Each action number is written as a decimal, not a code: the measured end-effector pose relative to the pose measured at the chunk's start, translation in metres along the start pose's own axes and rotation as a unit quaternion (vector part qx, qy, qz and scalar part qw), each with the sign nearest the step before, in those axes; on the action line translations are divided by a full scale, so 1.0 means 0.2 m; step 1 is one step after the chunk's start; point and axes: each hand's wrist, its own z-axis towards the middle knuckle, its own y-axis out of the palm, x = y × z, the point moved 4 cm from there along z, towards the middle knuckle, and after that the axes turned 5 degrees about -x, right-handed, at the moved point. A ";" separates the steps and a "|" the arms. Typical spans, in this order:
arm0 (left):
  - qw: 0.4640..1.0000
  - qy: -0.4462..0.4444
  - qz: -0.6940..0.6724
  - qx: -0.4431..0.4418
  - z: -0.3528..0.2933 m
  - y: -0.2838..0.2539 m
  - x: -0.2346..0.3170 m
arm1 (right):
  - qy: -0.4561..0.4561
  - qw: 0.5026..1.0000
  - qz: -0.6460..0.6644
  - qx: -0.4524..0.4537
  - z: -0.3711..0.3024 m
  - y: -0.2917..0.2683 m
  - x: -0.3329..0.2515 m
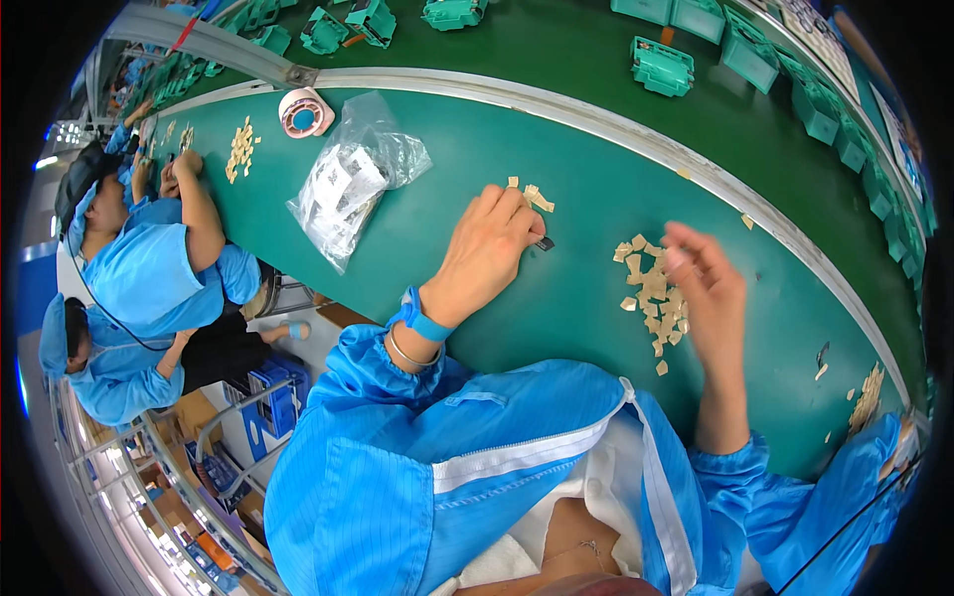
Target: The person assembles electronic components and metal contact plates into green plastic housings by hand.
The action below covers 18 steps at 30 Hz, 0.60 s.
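Observation:
My left hand (487, 248) rests on the green work table, its fingers bent and closed over a small flat black piece (545, 243) that sticks out at the fingertips. Just beyond those fingers lie a few beige scraps (538, 198). On the right, my right hand (711, 288) is raised beside a loose pile of beige scraps (651, 288). Its thumb and fingers are curled toward each other and slightly blurred. Whatever may be between its fingertips is too small to make out. A blue band and a bangle circle my left wrist.
A clear plastic bag (343, 194) of small parts and a pink-and-white round device (305, 113) lie at the far left. A metal rail (556, 107) separates the table from a green belt carrying teal fixtures (662, 67). Co-workers (149, 248) sit at left; another's sleeve (835, 507) shows at right.

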 end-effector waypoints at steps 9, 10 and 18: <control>0.999 0.022 0.016 -0.019 -0.02 -0.01 0.06 | -0.009 0.994 0.100 -0.038 -0.25 0.14 0.07; 0.999 0.020 0.020 -0.037 0.00 -0.01 0.07 | -0.010 0.994 0.101 -0.033 -0.26 0.14 0.07; 0.960 0.255 -0.095 0.065 -0.07 -0.16 0.39 | 0.082 0.956 0.254 -0.122 -0.25 0.19 0.05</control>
